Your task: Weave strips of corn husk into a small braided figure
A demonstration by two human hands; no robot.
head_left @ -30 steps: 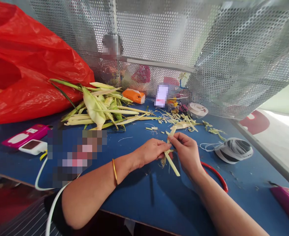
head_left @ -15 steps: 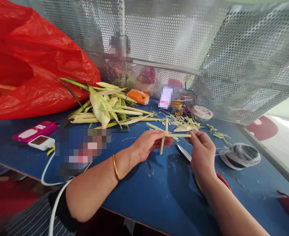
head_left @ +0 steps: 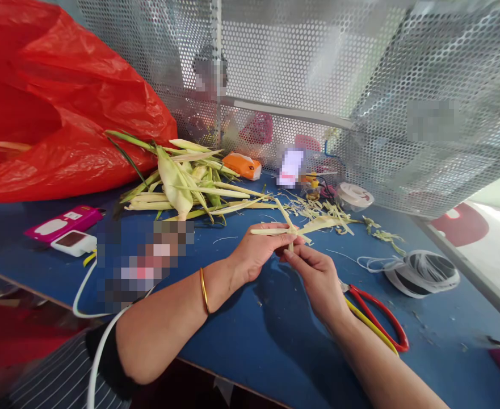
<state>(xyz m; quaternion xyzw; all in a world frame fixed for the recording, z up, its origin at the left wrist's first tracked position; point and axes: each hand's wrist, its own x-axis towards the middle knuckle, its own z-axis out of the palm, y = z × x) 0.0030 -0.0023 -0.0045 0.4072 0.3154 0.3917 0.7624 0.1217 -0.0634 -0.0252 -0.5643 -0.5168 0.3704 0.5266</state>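
Over the blue table [head_left: 250, 341] my left hand [head_left: 258, 253] pinches crossed pale leaf strips [head_left: 275, 230] where they meet. My right hand [head_left: 315, 278] sits just right of it, its fingertips pinched on the lower end of the same strips. One strip runs left to right, another sticks up and back. Red-and-yellow scissors [head_left: 377, 315] lie on the table beside my right wrist. A gold bangle circles my left wrist.
A heap of green and pale leaves [head_left: 181, 184] lies at the back left against a big red plastic bag [head_left: 54, 113]. Leaf trimmings [head_left: 326, 213] are scattered behind my hands. A spool of white cord [head_left: 422, 272] is at the right. Perforated metal screens [head_left: 318, 74] wall the back.
The strips went from one held piece to a cross shape. My right hand swung out right, then came back beside the left. The scissors now show on the table.
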